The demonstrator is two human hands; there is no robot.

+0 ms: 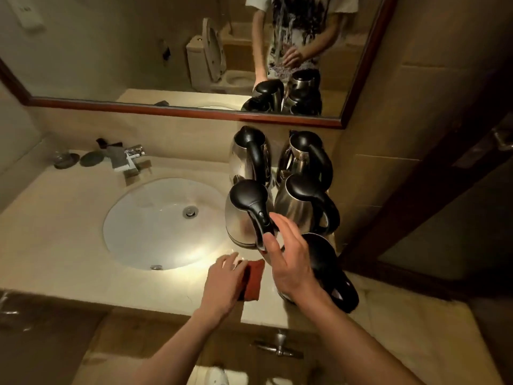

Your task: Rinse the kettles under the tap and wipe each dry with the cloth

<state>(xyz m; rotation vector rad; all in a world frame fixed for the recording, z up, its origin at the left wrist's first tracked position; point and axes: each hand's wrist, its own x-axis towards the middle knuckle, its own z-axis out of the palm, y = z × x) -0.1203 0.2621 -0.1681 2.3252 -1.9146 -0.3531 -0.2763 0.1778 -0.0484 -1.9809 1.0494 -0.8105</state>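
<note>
Several steel kettles with black lids and handles stand on the counter right of the sink. The nearest to the basin is the front-left kettle [240, 218]. My right hand [291, 259] reaches over it with fingers spread, thumb and fingertips touching its black handle [262, 220] without closing round it. Another kettle [333, 270] sits partly hidden under my right wrist. A folded red cloth [254, 282] lies on the counter's front edge, and my left hand [224, 282] rests flat on its left side. The chrome tap [133, 154] stands behind the basin; no water is visible.
The white oval sink [133, 232] with its drain [190, 211] fills the counter's left half. Two small dishes [79, 159] sit by the tap. A framed mirror [194, 111] runs along the wall behind. A tiled wall and dark door frame close off the right.
</note>
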